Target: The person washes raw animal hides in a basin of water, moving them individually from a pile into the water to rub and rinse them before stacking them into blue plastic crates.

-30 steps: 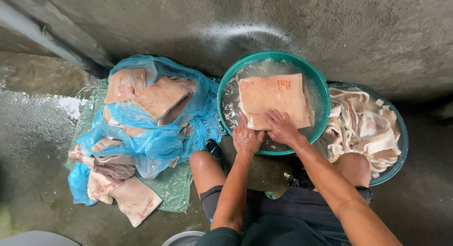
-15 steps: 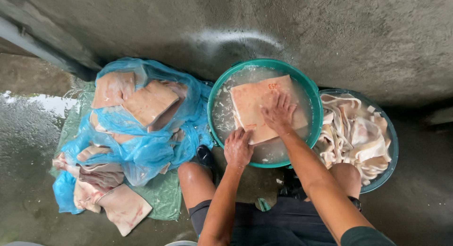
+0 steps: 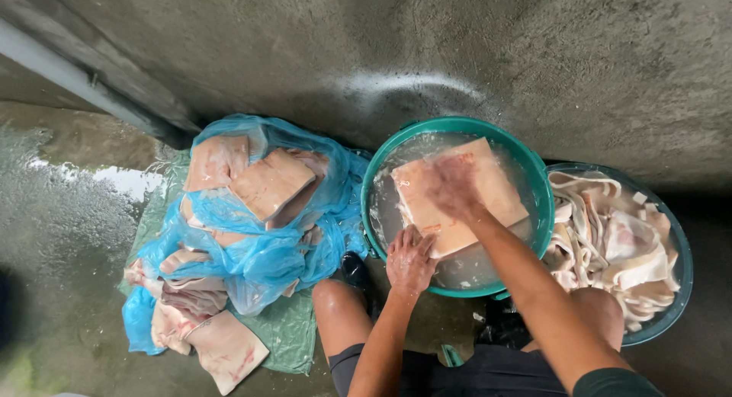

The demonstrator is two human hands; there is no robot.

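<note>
A large pale slab of raw pork (image 3: 488, 195) lies in cloudy water inside a green basin (image 3: 374, 180). My left hand (image 3: 409, 258) grips the slab's near edge at the basin's front rim. My right hand (image 3: 451, 185) is blurred with motion and presses flat on top of the slab near its middle. Both forearms reach out from my squatting knees at the bottom of the view.
A blue plastic bag (image 3: 252, 252) with several pork slabs sits on a green sack to the left. A second basin (image 3: 671, 305) at the right holds pale skin strips. A concrete wall stands behind; the concrete floor is wet.
My right hand slid from the slab's near edge up onto its middle, rubbing across it. The left hand stayed at the near edge. The view shifted so things sit further right.
</note>
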